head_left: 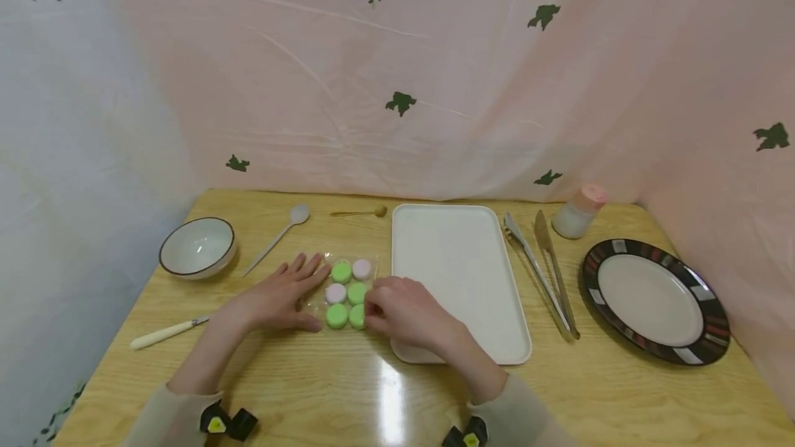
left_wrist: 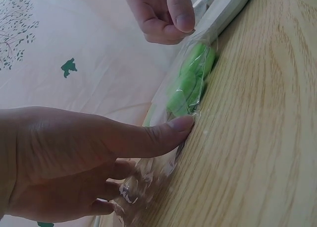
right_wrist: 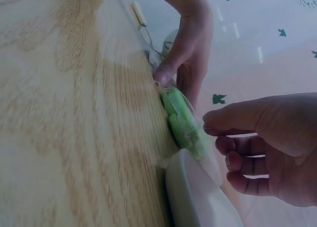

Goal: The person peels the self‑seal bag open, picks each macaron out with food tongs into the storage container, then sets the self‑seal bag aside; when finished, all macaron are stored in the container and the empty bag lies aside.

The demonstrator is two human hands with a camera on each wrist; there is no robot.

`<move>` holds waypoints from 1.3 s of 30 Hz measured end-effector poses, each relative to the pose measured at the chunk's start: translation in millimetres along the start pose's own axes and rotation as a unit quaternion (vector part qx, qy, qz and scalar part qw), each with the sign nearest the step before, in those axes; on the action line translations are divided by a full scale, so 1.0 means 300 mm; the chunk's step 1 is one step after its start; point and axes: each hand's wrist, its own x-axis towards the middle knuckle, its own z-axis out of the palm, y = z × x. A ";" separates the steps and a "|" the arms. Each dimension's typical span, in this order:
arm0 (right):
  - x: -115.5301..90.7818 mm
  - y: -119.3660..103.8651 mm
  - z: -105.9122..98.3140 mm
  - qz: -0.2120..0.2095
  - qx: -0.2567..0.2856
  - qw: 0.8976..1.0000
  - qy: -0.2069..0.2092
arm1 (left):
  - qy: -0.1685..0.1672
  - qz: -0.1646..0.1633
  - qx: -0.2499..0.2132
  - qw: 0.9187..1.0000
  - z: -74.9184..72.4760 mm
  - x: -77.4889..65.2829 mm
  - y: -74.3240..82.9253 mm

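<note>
A clear plastic bag (head_left: 346, 261) holding several round green and pale pink pieces, much like macarons, lies flat on the wooden table. My left hand (head_left: 282, 297) rests on the bag's left end with its fingers spread; its thumb (left_wrist: 171, 133) presses the near edge of the plastic. At the other end, thumb and index finger of my right hand (head_left: 404, 309) meet and pinch the clear plastic, seen also in the left wrist view. The green pieces (right_wrist: 181, 120) show through the film between both hands.
A white tray (head_left: 456, 274) lies right of the bag, partly under the right forearm. Beyond it are tongs (head_left: 540, 271), a knife (head_left: 555, 264), a pink-lidded jar (head_left: 577, 212) and a dark-rimmed plate (head_left: 652, 302). A bowl (head_left: 197, 248), spoons (head_left: 299, 214) and a cream-handled utensil (head_left: 163, 335) stand left.
</note>
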 end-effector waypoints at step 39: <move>0.010 0.030 -0.013 0.047 0.052 0.997 -0.010 | 0.002 0.002 0.012 1.000 0.002 0.008 -0.003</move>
